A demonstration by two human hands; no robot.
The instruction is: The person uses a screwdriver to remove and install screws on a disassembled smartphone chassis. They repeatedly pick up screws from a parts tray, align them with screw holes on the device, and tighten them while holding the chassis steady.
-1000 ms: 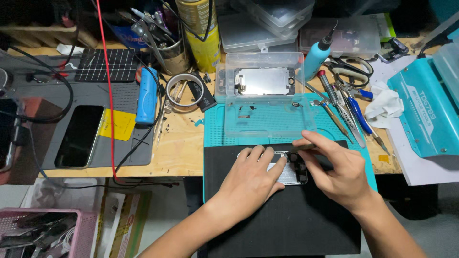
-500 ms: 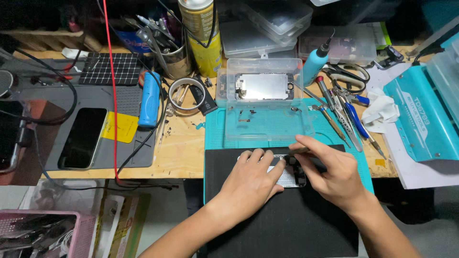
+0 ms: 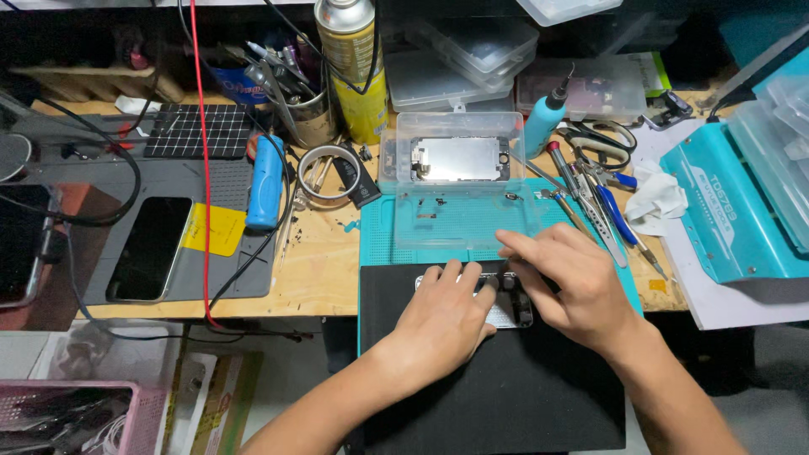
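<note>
Cluttered wooden table [image 3: 320, 278], tools all around: on a black mat [image 3: 506, 388], the left hand [image 3: 442, 316] presses flat on a small opened phone [image 3: 506, 299], its dark innards exposed. The right hand [image 3: 577, 282] has hardly shifted over the last second, its grip pinched on a thin tool at the phone's top, work continuing.

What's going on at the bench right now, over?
Left hand flat on the opened phone, steadying it. Right hand pinching a thin tool at its top edge. Clear plastic tray close behind; nothing blocking.
</note>
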